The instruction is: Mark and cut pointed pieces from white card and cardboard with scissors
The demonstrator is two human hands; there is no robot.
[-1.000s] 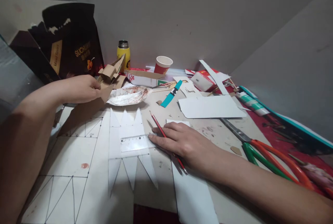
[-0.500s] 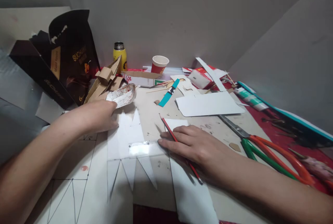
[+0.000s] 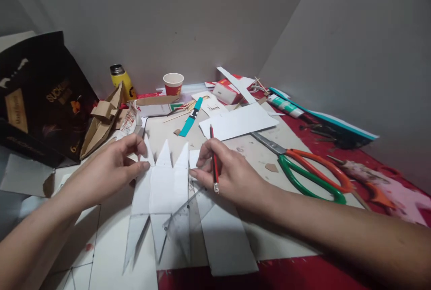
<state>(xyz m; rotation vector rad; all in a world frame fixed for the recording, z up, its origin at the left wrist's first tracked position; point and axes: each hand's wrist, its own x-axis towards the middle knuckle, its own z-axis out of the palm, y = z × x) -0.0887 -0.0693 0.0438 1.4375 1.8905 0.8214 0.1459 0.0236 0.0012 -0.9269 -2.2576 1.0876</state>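
A white cardboard cutout (image 3: 161, 190) with pointed teeth along its top and bottom lies between my hands. My left hand (image 3: 126, 164) pinches its upper left tooth between thumb and fingers. Tucked in the fingers of my right hand (image 3: 225, 169) is a red and black pencil (image 3: 214, 160), and the thumb is by the cutout's right edge. A clear ruler (image 3: 183, 213) lies slanted over the lower right teeth. Under it and to the right is a white cardboard strip (image 3: 227, 236).
Large scissors (image 3: 314, 169) with red and green handles lie at right, near a white cardboard sheet (image 3: 240, 121). Behind are a teal strip (image 3: 191, 117), a paper cup (image 3: 173, 85), and a yellow bottle (image 3: 124, 85). A black box (image 3: 50, 101) stands at left; a glue gun (image 3: 370, 182) lies far right.
My left hand has let go of the scribbled paper piece and taken hold of the cutout. My right hand has lifted off the ruler, which now lies slanted. The view has turned right.
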